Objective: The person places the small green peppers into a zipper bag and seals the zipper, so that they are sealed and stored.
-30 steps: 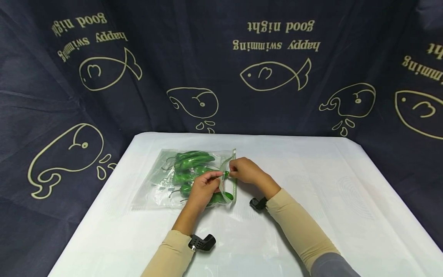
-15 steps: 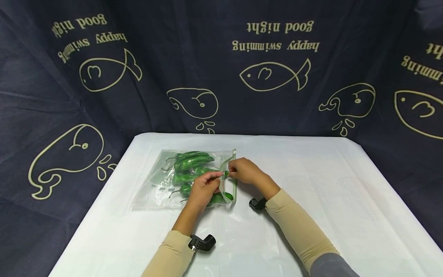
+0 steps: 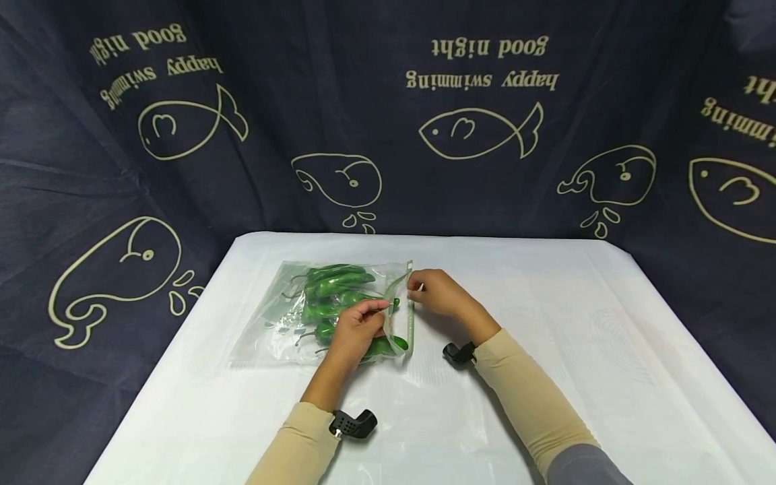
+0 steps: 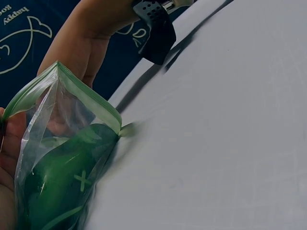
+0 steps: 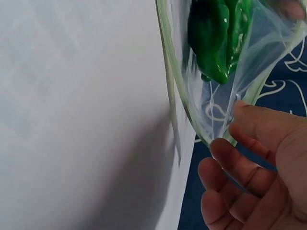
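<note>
A clear zip bag [image 3: 261, 347] with a pale green seal lies on the white table, its mouth toward the right. Inside it are several long green peppers [image 3: 339, 284] with thin stems. My left hand [image 3: 358, 331] pinches the upper edge of the mouth and holds it raised. In the left wrist view, a large green pepper [image 4: 62, 182] shows through the plastic close to the seal. My right hand [image 3: 441, 294] is at the mouth's right side, thumb and index finger apart. The right wrist view has its fingers [image 5: 240, 163] loosely bent beside the seal, gripping nothing.
The white table [image 3: 545, 377] extends to the right of the bag and in front of it. A dark blue curtain [image 3: 388, 195] with fish and whale drawings hangs behind. Both wrists carry black cameras.
My right hand has drawn back to the right and slightly away from me, out of the bag's mouth, and its thumb and finger have parted. My left hand and the bag stay nearly still.
</note>
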Demonstrator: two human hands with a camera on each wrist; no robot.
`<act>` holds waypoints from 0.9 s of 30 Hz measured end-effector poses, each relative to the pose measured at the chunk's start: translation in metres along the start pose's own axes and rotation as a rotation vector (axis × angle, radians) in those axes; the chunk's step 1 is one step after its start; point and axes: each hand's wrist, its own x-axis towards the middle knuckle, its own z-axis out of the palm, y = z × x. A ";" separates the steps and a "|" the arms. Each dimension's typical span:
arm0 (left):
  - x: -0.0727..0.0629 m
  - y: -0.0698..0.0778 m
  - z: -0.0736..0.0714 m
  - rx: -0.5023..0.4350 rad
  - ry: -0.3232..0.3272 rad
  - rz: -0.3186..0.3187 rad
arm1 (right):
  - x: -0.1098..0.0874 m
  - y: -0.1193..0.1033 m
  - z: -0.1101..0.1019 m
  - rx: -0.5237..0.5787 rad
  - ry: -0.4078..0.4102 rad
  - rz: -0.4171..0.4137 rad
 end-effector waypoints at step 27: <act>-0.009 0.014 0.005 0.150 -0.064 0.067 | 0.024 0.028 0.011 0.778 0.162 0.438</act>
